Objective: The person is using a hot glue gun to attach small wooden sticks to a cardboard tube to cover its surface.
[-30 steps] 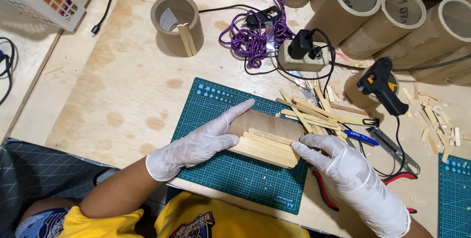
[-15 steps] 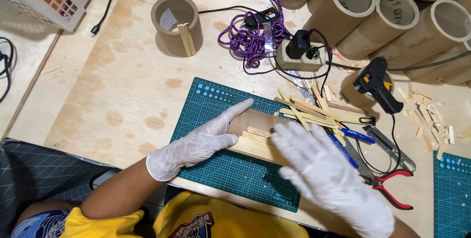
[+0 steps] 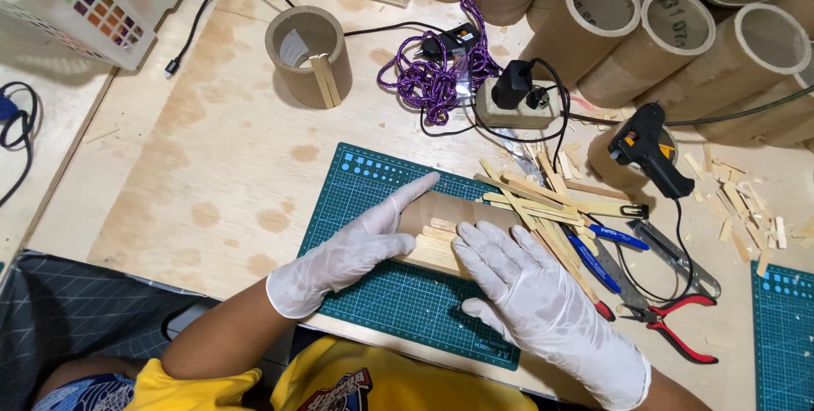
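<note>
Now the right hand (image 3: 530, 292) has slid left to lie flat, fingers spread, on the stick-covered cardboard piece (image 3: 449, 229) on the green mat (image 3: 373, 292), while the left hand (image 3: 348, 250) still steadies its left edge, fingers extended.

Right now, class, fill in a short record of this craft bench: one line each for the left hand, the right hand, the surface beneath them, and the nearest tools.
left hand: white-gloved left hand steadies brown cardboard tube piece
right hand: white-gloved right hand pressed flat on glued pale wooden sticks
surface: dark green cutting mat
nearest tools: black hot glue gun, red-handled pliers
</note>
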